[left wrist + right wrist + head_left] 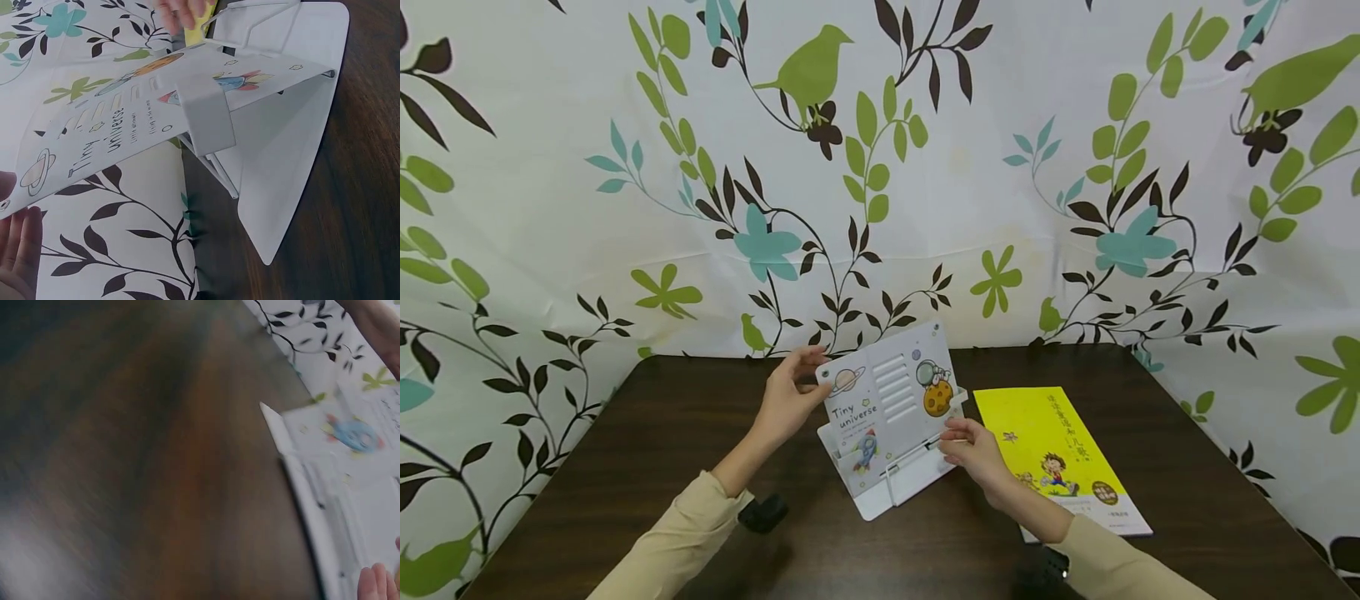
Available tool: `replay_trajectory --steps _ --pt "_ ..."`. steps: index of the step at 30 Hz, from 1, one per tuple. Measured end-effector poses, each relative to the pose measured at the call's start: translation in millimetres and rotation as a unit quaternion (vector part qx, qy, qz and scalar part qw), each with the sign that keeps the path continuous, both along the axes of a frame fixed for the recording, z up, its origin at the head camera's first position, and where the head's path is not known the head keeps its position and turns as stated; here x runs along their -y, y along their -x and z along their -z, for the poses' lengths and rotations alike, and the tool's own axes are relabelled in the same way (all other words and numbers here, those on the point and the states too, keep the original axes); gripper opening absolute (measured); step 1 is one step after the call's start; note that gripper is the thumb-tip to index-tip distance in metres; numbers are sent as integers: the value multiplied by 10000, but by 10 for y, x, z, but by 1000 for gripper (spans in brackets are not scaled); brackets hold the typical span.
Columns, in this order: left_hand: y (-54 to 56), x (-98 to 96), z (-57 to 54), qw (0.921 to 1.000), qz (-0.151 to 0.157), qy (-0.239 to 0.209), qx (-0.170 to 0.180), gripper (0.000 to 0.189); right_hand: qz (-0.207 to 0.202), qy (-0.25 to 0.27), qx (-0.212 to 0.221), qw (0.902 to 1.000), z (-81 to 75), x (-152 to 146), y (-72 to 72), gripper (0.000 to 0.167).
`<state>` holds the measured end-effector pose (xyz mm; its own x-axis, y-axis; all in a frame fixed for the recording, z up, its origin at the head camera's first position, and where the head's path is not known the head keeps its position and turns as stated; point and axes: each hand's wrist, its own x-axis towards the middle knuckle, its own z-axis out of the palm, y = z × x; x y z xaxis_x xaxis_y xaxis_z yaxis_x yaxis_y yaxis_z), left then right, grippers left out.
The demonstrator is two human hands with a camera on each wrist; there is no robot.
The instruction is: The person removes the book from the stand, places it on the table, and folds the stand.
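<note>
A white book stand [868, 425] printed with "Tiny universe", a planet, a rocket and an astronaut stands tilted on its base plate [876, 500]. My left hand [782, 404] pinches the panel's upper left corner, thumb on the front and fingers behind, as the left wrist view shows. Beneath the raised panel, a wire support [219, 172] and a white side clip [205, 115] are visible in that view. By the stand's lower right edge is my right hand [981, 458], its fingers loosely extended with the tips right at the edge. Part of that hand falls outside the right wrist view.
A yellow children's book [1045, 442] lies flat on the dark wooden table [700, 467], to the right of the stand and partly behind my right forearm. Behind the table's far edge hangs a white cloth [955, 200] patterned with leaves and birds.
</note>
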<state>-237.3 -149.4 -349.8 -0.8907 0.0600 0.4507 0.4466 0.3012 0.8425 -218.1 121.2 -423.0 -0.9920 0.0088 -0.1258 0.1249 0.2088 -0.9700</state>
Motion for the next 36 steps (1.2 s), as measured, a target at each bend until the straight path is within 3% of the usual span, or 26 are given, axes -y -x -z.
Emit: replay_trajectory --steps 8,15,19,22,25,29,36 --pt "37 -25 80 9997 -134 163 -129 42 164 648 340 9972 139 183 -125 42" --pt "32 -44 87 9993 -199 232 -223 41 627 1486 585 9852 153 313 -141 47" --pt "23 -57 77 9998 -147 102 -97 42 663 1630 548 9829 176 360 -134 47" --pt "-65 -97 -36 9999 -90 81 -6 40 718 1726 549 9808 184 398 -124 47" --pt "-66 -96 -42 9999 -98 93 25 40 775 1899 521 9774 193 455 -112 44" --pt "23 -59 71 9998 -181 114 -8 40 808 2047 435 9745 203 526 -110 39" --pt "33 -57 80 9998 -162 82 -122 40 900 2025 284 9747 203 591 -103 38"
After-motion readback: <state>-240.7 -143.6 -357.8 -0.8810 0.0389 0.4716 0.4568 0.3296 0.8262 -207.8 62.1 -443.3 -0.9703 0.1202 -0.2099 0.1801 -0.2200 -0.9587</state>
